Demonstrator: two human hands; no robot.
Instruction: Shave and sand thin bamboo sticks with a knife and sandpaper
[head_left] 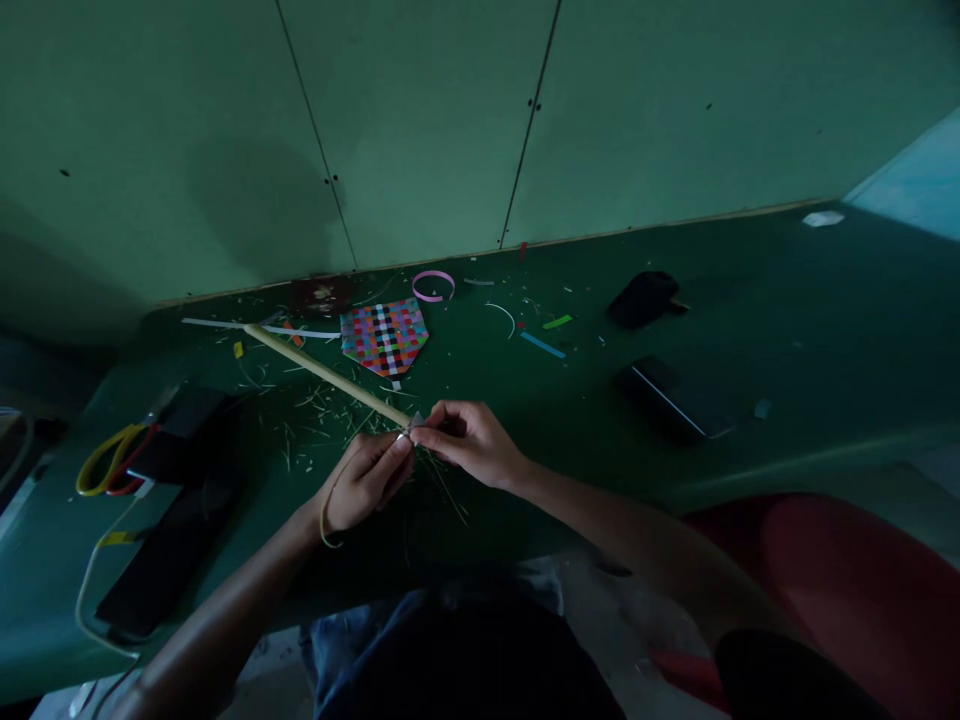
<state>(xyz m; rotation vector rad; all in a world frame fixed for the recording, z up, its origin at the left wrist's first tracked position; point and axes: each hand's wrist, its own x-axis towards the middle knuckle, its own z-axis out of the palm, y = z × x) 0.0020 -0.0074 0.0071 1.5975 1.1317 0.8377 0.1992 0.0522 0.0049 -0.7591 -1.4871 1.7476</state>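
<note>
My fingers cover the near end of the stick (pixel 326 374); can't make out the small grey piece (pixel 418 421) there. Stick sits over the green table (pixel 465 390), long axis running from my hands up-left, far end over the white strip (pixel 217 323). Straight, slim, pale yellow. Left hand (pixel 364 480): thumb and fingers closed around the near end. Right hand (pixel 472 440): fingertips pinched at the same end, exact hold partly hidden.

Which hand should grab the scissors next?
Probably the left hand. The scissors lie on its side, while the right hand would need to reach across. Both hands are busy at the stick's end, though.
</note>
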